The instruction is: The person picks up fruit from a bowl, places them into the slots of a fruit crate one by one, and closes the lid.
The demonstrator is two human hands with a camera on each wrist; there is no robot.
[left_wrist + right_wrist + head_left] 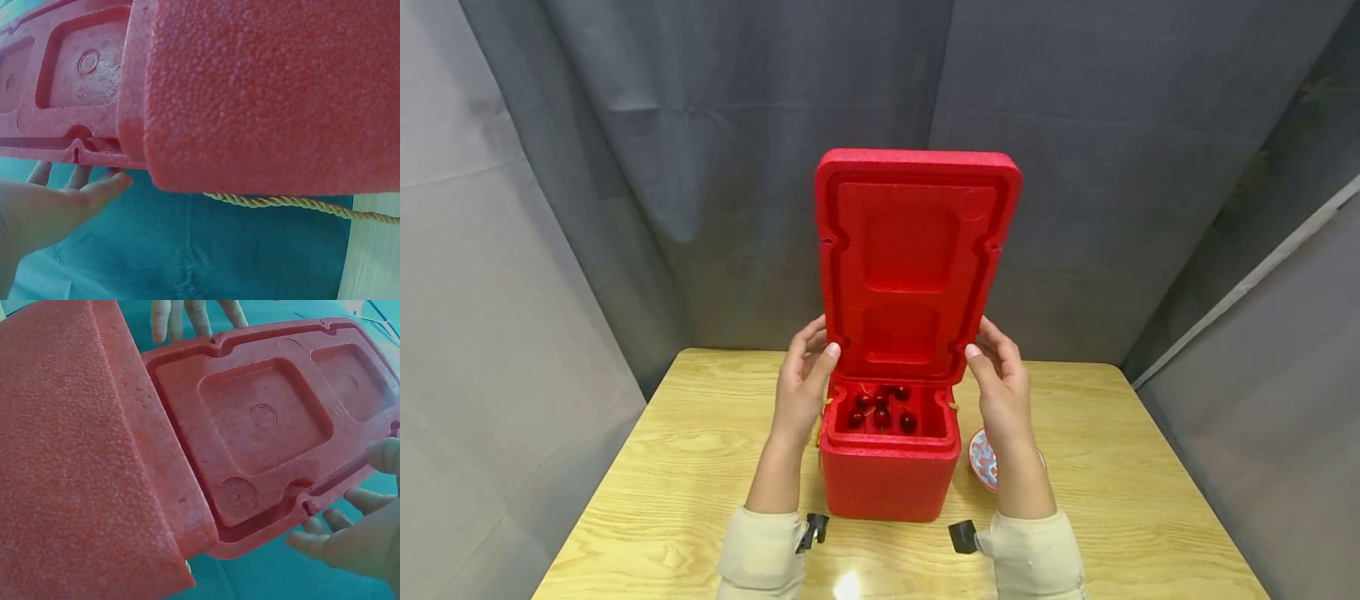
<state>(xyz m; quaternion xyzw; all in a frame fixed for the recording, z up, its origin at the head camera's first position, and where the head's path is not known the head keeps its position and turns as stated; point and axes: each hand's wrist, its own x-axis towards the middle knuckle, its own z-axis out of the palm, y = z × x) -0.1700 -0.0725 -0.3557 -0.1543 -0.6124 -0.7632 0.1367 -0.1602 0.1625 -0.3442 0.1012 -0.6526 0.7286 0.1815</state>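
Observation:
A red foam box stands on the table, with several dark red cherries inside it. Its red lid is raised upright at the back of the box, recessed underside facing me. My left hand holds the lid's left edge near its lower end, thumb at the front and fingers partly hidden behind. On the opposite edge my right hand holds the lid in the same way. Both wrist views show the box wall close up and fingers at the lid's edges.
A patterned round dish sits right of the box, partly covered by the right forearm. Yellow twisted cord runs along the box's side. The wooden table ends at grey curtains behind and at both sides.

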